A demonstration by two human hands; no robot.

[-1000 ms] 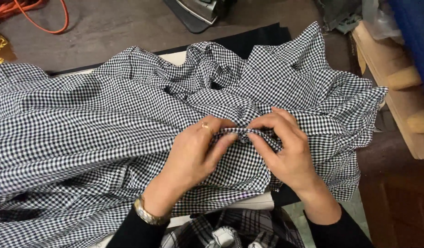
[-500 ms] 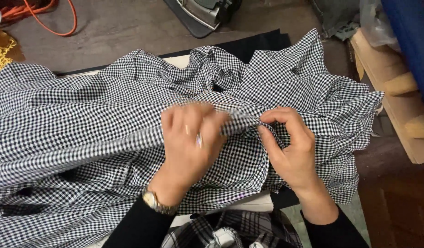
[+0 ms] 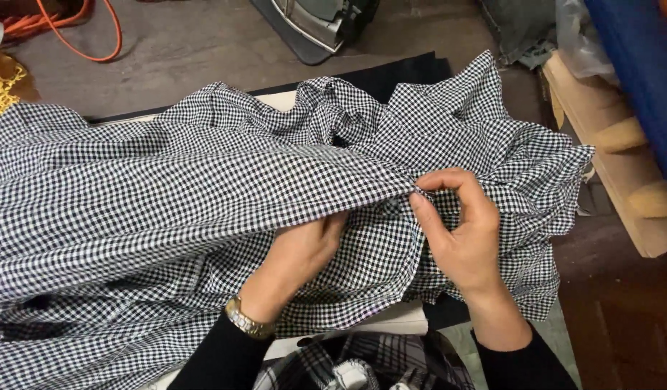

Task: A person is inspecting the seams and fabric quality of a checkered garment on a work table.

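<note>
The checked shirt [image 3: 203,195], black and white, lies spread and rumpled over the whole board in front of you, reaching from the left edge of view to a bunched heap on the right. Your right hand [image 3: 460,235] pinches a fold of its edge between thumb and fingertips, near the middle of the cloth, with the other fingers curled loosely above. Your left hand [image 3: 304,249] is tucked under a raised fold just beside that pinch; its fingers are hidden by the fabric, so you cannot tell from here whether they grip the cloth or only press against it. A gold wristwatch [image 3: 248,323] sits at the cuff of your dark sleeve.

Under the shirt you can see a pale padded board [image 3: 391,318] at the near edge, and a strip of black cloth [image 3: 413,72] showing past the far side. Beyond that is a bare grey floor [image 3: 189,50], with an orange cable [image 3: 80,32] looping at the top left and the metal sole of an iron [image 3: 312,25] at the top centre. To your right stands a rough wooden frame [image 3: 608,152] with a blue panel [image 3: 637,65] above it. A second plaid garment [image 3: 362,361] shows at the bottom, close to your body.
</note>
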